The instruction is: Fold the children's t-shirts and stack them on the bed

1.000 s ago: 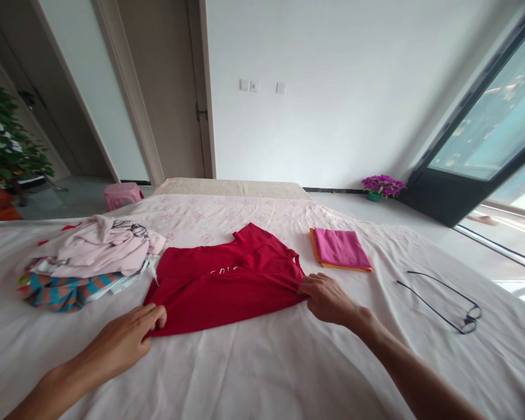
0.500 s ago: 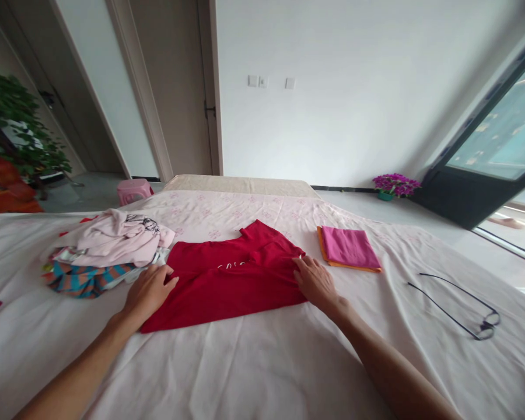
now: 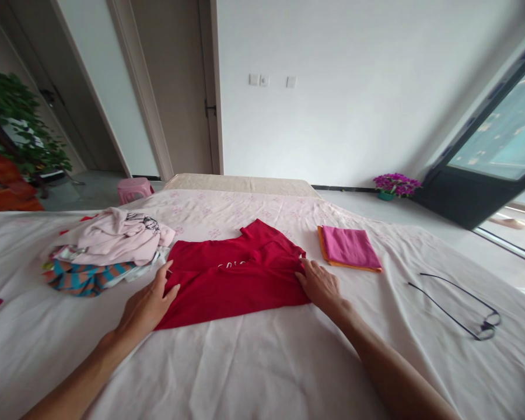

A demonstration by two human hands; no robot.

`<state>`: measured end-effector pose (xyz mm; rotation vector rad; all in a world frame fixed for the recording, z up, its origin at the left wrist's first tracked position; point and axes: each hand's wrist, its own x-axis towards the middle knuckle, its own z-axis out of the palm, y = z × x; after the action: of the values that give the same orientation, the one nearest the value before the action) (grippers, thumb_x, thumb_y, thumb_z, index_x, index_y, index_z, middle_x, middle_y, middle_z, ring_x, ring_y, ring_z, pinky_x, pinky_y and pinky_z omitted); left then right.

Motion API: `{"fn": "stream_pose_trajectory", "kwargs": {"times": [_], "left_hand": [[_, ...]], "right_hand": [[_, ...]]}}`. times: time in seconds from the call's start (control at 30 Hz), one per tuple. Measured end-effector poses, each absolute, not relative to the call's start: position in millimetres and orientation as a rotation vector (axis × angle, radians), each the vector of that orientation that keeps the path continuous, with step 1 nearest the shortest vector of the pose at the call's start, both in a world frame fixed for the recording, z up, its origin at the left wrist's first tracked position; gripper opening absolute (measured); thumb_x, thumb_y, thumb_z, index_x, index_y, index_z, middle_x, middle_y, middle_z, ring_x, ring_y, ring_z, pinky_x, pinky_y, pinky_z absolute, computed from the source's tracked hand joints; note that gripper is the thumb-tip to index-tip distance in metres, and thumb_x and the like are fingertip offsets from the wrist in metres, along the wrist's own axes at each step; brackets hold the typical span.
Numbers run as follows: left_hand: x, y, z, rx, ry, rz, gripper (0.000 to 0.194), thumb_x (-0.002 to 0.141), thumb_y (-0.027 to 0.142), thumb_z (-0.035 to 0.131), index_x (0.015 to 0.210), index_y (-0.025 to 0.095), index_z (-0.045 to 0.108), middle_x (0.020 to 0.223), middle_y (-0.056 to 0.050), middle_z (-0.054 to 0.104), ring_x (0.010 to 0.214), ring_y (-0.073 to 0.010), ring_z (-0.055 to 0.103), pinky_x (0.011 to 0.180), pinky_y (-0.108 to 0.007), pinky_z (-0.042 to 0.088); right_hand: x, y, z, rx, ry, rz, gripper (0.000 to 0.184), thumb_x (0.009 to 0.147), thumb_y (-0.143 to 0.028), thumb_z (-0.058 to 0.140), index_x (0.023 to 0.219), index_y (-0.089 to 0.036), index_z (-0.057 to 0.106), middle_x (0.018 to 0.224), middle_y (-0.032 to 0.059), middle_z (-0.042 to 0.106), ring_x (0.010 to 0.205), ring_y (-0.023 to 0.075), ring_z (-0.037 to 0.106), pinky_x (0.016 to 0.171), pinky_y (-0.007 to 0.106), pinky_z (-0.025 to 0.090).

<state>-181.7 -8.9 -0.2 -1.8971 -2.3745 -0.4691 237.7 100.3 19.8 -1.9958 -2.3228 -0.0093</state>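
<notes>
A red T-shirt (image 3: pixel 231 291) with small white lettering lies folded lengthwise on the bed in front of me, its sleeve end pointing up and right. My left hand (image 3: pixel 151 297) rests at the shirt's left end, thumb and fingers apart, covering part of that edge. At the opposite end, my right hand (image 3: pixel 321 286) touches the cloth with its fingertips, the thumb held apart from the fingers. Between the hands the fabric lies mostly flat, with a few creases across the middle.
A heap of clothes (image 3: pixel 114 245), pale pink on top, sits to the left. Folded magenta and orange cloth (image 3: pixel 352 248) lies on the right, with eyeglasses (image 3: pixel 483 329) beyond it. Everything rests on a pale flowered sheet (image 3: pixel 245 373). A pink stool (image 3: pixel 135 189) stands past the bed.
My left hand's fingers have spread and straightened at the shirt's left end. The near left corner has shifted slightly inward to the right. My right hand has moved slightly right.
</notes>
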Motion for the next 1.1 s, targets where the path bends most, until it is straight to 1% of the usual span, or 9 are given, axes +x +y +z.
{"fn": "stream_pose_trajectory", "kwargs": {"times": [0.1,0.23,0.37,0.53,0.63,0.8,0.87,0.97,1.1], "left_hand": [[-180.3,-16.3,2.1,-1.959,-2.263,-0.525,0.059,0.096,0.038,0.041,0.15,0.023,0.026,0.118,-0.009,0.07,0.098,-0.0221,0.071,0.073,-0.028,0.051],[-179.0,-20.6,2.0,-1.993,-2.225,-0.652,0.06,0.097,0.04,0.038,0.152,0.022,0.022,0.112,-0.007,0.07,0.091,-0.0201,0.071,0.07,-0.027,0.051],[-182.6,-17.5,-2.4,-1.989,-2.273,-0.689,0.059,0.096,0.04,0.037,0.151,0.019,0.026,0.111,-0.008,0.069,0.096,-0.0212,0.07,0.071,-0.027,0.05],[-199.4,-16.2,-6.8,-2.0,-2.45,-0.759,0.057,0.093,0.036,0.039,0.147,0.019,0.032,0.088,-0.001,0.07,0.075,-0.0166,0.069,0.067,-0.024,0.048],[-208.6,-20.7,-7.4,-1.931,-2.518,-0.772,0.055,0.092,0.037,0.041,0.145,0.021,0.038,0.088,0.0,0.071,0.073,-0.0152,0.069,0.066,-0.022,0.047],[-207.6,-29.7,-4.2,-1.965,-2.427,-0.595,0.05,0.093,0.032,0.039,0.141,0.019,0.044,0.102,-0.006,0.072,0.085,-0.0188,0.07,0.071,-0.026,0.05],[-200.7,-30.1,1.6,-1.933,-2.285,-0.522,0.048,0.093,0.032,0.04,0.139,0.018,0.046,0.112,-0.01,0.069,0.092,-0.0223,0.069,0.074,-0.031,0.051],[-181.6,-24.0,11.7,-1.981,-2.002,-0.536,0.04,0.094,0.03,0.043,0.129,0.019,0.057,0.123,-0.012,0.065,0.106,-0.0256,0.065,0.09,-0.038,0.05],[-141.8,-4.5,12.6,-2.27,-1.784,-0.69,0.037,0.098,0.03,0.037,0.126,0.02,0.061,0.131,-0.009,0.063,0.125,-0.0209,0.056,0.107,-0.037,0.044]], "right_hand": [[238.9,96.7,19.7,-2.018,-2.302,-0.076,0.049,0.099,-0.044,0.042,0.144,-0.025,0.037,0.126,0.0131,0.058,0.11,0.029,0.058,0.076,0.035,0.044],[241.4,96.7,18.4,-2.037,-2.326,-0.049,0.051,0.1,-0.044,0.041,0.146,-0.024,0.035,0.121,0.0132,0.062,0.101,0.0287,0.064,0.074,0.035,0.044],[247.6,100.7,20.2,-2.016,-2.347,0.015,0.05,0.1,-0.047,0.04,0.143,-0.023,0.039,0.116,0.012,0.068,0.098,0.0286,0.067,0.074,0.034,0.043],[258.7,99.2,28.4,-1.98,-2.353,0.123,0.043,0.098,-0.048,0.042,0.136,-0.028,0.049,0.107,0.0091,0.072,0.095,0.028,0.068,0.071,0.032,0.041],[266.5,96.7,29.5,-1.909,-2.358,0.185,0.043,0.097,-0.046,0.045,0.136,-0.031,0.05,0.103,0.0062,0.072,0.092,0.0262,0.068,0.07,0.031,0.04],[274.9,93.9,29.8,-1.951,-2.389,0.219,0.043,0.094,-0.047,0.049,0.135,-0.031,0.052,0.102,0.0054,0.071,0.092,0.0254,0.067,0.07,0.03,0.041],[272.7,92.0,34.2,-1.983,-2.383,0.132,0.041,0.096,-0.048,0.046,0.131,-0.029,0.056,0.106,0.007,0.07,0.097,0.0258,0.066,0.073,0.032,0.042],[257.7,86.8,44.2,-1.905,-2.376,-0.095,0.04,0.099,-0.044,0.042,0.129,-0.023,0.058,0.114,0.0111,0.067,0.109,0.0272,0.06,0.087,0.036,0.043],[216.1,80.4,48.2,-1.59,-2.492,-0.138,0.05,0.1,-0.04,0.039,0.146,-0.018,0.043,0.143,0.0131,0.051,0.134,0.0272,0.042,0.109,0.04,0.033]]}}
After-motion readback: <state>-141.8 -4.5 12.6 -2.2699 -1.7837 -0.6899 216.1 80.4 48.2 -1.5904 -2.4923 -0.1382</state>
